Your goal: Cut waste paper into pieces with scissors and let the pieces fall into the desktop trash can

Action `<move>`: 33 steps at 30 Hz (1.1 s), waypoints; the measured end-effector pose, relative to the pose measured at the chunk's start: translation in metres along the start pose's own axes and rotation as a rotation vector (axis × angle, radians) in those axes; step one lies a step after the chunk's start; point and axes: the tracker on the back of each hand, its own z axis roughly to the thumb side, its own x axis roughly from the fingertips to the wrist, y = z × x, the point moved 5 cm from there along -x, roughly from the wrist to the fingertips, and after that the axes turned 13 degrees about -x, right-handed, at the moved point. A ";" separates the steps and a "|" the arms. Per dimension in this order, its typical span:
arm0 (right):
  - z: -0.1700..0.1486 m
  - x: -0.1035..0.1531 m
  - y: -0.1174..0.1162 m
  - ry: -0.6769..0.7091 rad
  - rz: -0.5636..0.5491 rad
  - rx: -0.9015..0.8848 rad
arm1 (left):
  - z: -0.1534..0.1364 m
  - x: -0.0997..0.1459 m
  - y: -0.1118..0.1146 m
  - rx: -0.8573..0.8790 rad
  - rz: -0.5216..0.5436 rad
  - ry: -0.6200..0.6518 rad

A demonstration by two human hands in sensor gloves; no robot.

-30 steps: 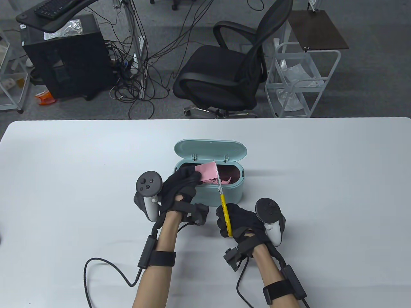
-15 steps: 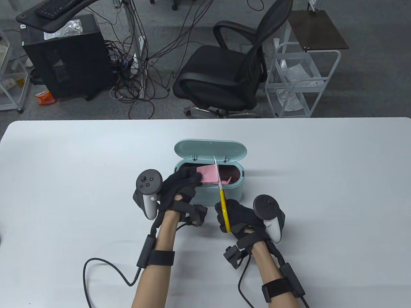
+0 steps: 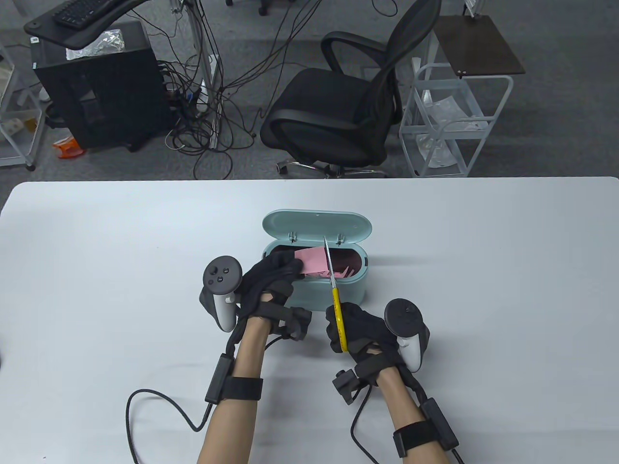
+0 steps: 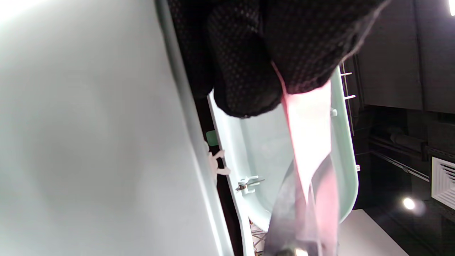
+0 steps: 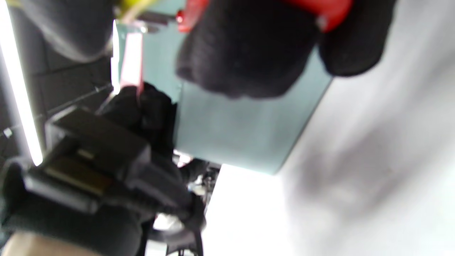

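Observation:
A mint-green desktop trash can [image 3: 333,292] stands mid-table with its lid [image 3: 316,224] flipped up behind it. Pink paper pieces [image 3: 348,270] lie inside. My left hand [image 3: 271,280] pinches a pink paper sheet [image 3: 312,259] over the can's left half; in the left wrist view the fingertips [image 4: 249,85] clamp the paper [image 4: 309,124]. My right hand [image 3: 355,333] grips the yellow-handled scissors [image 3: 337,309]. Their blades [image 3: 329,253] run along the paper's right edge over the opening. In the right wrist view my fingers [image 5: 249,53] wrap the red and yellow handles in front of the can's wall [image 5: 234,131].
The white table [image 3: 483,290] stretches wide on both sides of the can. Beyond its far edge stand a black office chair [image 3: 348,106], a white wire cart [image 3: 454,121] and a black computer tower [image 3: 96,87] with cables on the floor.
The scissors have shifted slightly: the blades pushed forward along the paper's right edge, then the right hand drew back a little. The left hand still holds the pink sheet in the same place.

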 end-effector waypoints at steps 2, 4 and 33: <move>-0.005 0.002 -0.006 -0.039 0.096 0.024 | 0.000 0.000 0.000 0.004 0.003 -0.001; -0.009 0.005 -0.010 -0.064 0.158 0.040 | 0.000 0.000 0.000 0.009 0.006 -0.002; 0.000 -0.002 -0.011 -0.043 0.096 0.023 | -0.001 0.002 0.000 0.000 0.017 0.008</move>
